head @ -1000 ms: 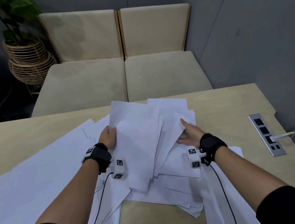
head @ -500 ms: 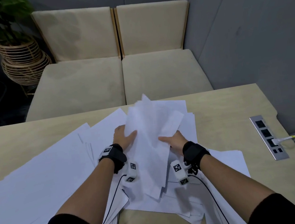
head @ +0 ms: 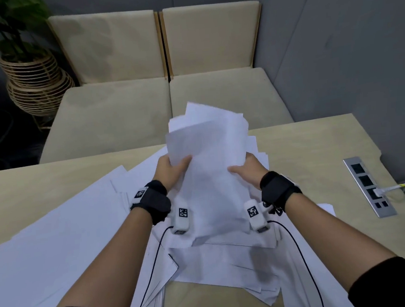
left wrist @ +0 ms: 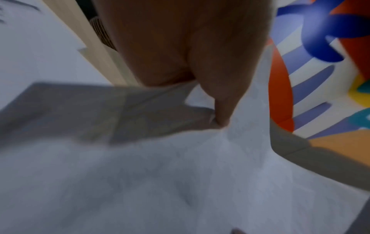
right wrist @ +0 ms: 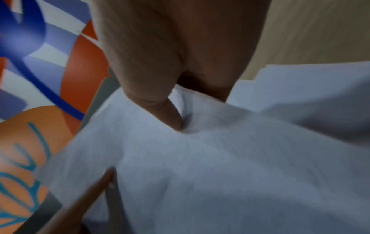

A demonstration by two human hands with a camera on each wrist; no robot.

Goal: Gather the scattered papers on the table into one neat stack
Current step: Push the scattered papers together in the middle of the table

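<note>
A loose bundle of white papers (head: 210, 167) stands tilted up above the table's middle, held by both its side edges. My left hand (head: 171, 170) grips the bundle's left edge, thumb on the near face. My right hand (head: 247, 171) grips the right edge the same way. The left wrist view shows my thumb pressed into the bundle (left wrist: 180, 182); the right wrist view shows the same on the other side of the bundle (right wrist: 220, 174). More white sheets (head: 58, 251) lie scattered flat on the light wooden table (head: 318, 148), to the left and beneath the bundle.
A metal socket panel (head: 369, 186) with a plugged cable is set in the table at the right. A beige sofa (head: 162, 100) stands beyond the far edge. A potted plant in a wicker basket (head: 36, 79) is at the far left. Grey walls close the right side.
Both hands have come together and lifted a bundle of sheets from flat on the table to a raised, tilted position, their fingers now closed on its side edges.
</note>
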